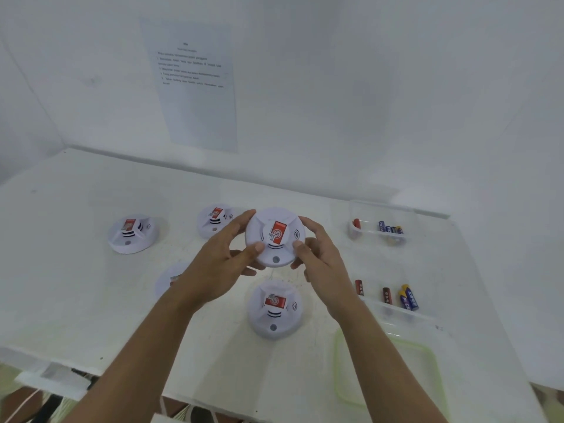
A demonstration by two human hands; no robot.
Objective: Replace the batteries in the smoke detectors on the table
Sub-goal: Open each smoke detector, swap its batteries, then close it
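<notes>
Both hands — left hand (pixel 224 257), right hand (pixel 317 254) — grip the raised smoke detector (pixel 274 236) by its rim above the table (pixel 76 285); a loosened grip could drop it.

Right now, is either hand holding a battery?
No, the left hand and the right hand both grip one smoke detector, while the batteries lie in clear trays to the right.

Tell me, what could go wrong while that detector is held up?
The smoke detector is gripped at its rim by the left hand and right hand, near a second detector; a slip could knock both. The far tray and near tray hold look-alike batteries, so old and new might get mixed.
</notes>
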